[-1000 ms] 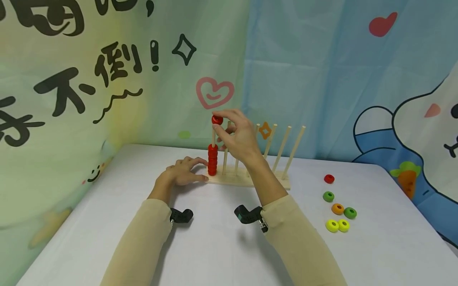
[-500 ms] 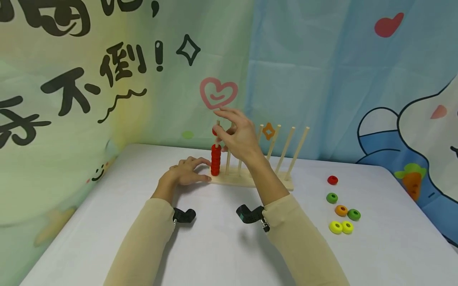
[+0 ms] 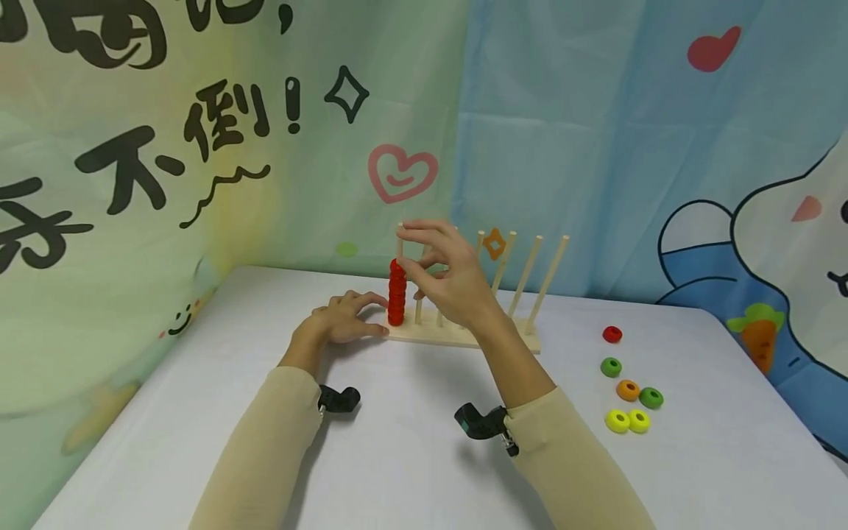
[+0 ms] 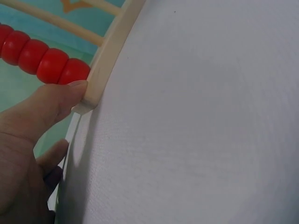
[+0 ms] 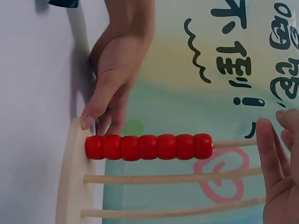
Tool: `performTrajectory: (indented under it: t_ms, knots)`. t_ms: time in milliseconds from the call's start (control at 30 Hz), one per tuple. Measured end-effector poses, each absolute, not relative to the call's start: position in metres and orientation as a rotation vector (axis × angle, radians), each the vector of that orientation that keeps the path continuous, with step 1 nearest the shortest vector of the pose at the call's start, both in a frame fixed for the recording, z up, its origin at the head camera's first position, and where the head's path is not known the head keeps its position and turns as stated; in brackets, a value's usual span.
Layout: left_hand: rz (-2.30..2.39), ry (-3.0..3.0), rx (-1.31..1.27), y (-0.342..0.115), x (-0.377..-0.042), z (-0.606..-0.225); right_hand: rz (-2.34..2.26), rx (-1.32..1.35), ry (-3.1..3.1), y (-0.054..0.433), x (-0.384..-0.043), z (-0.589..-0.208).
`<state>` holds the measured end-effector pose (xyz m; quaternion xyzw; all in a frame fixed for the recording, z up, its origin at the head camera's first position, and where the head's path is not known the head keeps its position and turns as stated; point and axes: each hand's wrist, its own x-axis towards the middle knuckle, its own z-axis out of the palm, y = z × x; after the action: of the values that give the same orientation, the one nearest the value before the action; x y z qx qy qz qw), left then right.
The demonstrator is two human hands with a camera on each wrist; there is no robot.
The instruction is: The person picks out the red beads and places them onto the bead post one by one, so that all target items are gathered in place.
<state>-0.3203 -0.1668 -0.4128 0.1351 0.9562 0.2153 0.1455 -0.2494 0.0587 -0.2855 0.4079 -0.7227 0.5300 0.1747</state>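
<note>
A wooden peg rack (image 3: 430, 335) with several upright pegs stands near the back of the table. Red beads (image 3: 397, 294) are stacked on its leftmost peg; the right wrist view shows them in one unbroken row (image 5: 148, 147). My left hand (image 3: 341, 318) grips the left end of the base, thumb at the front and index finger behind. In the left wrist view the thumb (image 4: 70, 93) presses the base beside the lowest bead. My right hand (image 3: 450, 272) is around the top of the leftmost peg with fingers loosely spread, holding no bead; the right wrist view shows it apart from the top bead.
Loose beads lie on the white table at the right: one red bead (image 3: 612, 335), green beads (image 3: 611, 367), an orange bead (image 3: 628, 390) and yellow beads (image 3: 617, 421). A printed cloth (image 3: 543, 147) hangs behind the table. Each wrist wears a black camera mount (image 3: 480, 423).
A red bead in my right hand at the peg's top was let go, slid down and now sits on the stack. My right hand has lowered slightly. The left hand stays on the base.
</note>
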Motion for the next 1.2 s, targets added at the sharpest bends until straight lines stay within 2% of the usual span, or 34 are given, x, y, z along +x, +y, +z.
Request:
performTrajectory:
  t_ms: [300, 567, 1200]
  knots:
    - [0.608, 2.753, 0.381, -0.166, -0.316, -0.41, 1.498, 1.177, -2.024, 0.074, -0.238, -0.295]
    - [0.598, 2.755, 0.39, -0.163, -0.316, -0.41, 1.332, 1.201, -2.063, 0.106, -0.244, -0.326]
    - [0.584, 2.757, 0.383, -0.164, -0.315, -0.41, 1.148, 1.18, -2.228, 0.152, -0.239, -0.355]
